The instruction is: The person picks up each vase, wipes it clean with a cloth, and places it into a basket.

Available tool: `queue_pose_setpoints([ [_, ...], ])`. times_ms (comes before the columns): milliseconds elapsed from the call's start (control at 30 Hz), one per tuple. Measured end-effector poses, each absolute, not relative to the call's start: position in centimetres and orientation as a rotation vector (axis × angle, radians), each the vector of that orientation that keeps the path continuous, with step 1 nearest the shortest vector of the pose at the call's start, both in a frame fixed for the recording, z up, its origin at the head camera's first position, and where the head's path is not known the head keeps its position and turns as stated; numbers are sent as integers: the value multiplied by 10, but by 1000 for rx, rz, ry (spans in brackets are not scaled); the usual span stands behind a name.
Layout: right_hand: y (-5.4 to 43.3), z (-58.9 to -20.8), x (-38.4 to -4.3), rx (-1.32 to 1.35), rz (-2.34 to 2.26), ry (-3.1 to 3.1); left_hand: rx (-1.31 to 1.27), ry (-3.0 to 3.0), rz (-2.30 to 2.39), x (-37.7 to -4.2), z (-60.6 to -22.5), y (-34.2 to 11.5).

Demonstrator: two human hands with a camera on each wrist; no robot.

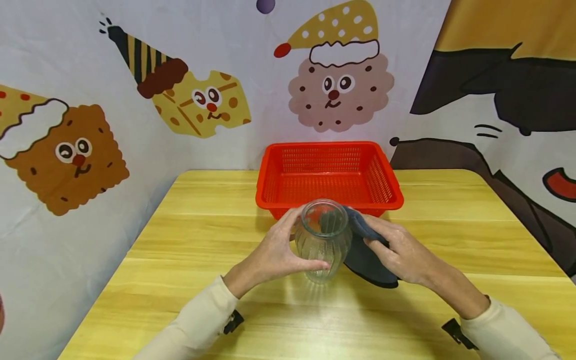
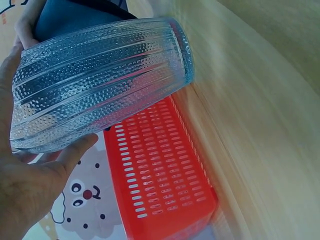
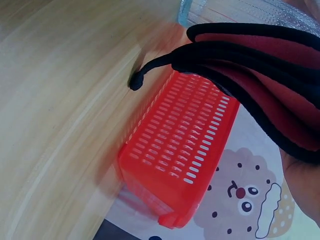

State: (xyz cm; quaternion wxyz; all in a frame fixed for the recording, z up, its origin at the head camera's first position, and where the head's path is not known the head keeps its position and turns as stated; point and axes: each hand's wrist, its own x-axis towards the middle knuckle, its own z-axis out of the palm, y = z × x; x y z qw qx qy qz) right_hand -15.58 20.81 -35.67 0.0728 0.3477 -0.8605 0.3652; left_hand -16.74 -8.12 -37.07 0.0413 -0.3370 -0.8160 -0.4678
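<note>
A clear ribbed glass jar (image 1: 321, 245) with a wide mouth is held upright over the table by my left hand (image 1: 281, 250), thumb across its near side and fingers round the left. In the left wrist view the glass (image 2: 100, 82) shows a dimpled texture. My right hand (image 1: 400, 250) grips a folded grey-blue cloth (image 1: 371, 260) with dark edging against the jar's right side. The right wrist view shows the cloth's reddish inner face (image 3: 270, 80) and a black cord loop (image 3: 150, 67) hanging from it.
Behind the jar stands a red perforated plastic basket (image 1: 328, 206) on the wood-grain table (image 1: 202, 240). A backdrop (image 1: 270, 100) with cartoon biscuits and cheese rises behind the table and along its left side.
</note>
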Motion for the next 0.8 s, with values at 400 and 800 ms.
queue_pose_setpoints([
  [400, 209, -359, -156, 1029, 1107, -2612, -1018, -2496, -1476, -166, -373, -81],
  [800, 210, -362, -154, 1002, 1120, -2643, -1030, -2490, -1467, -168, -370, -80],
])
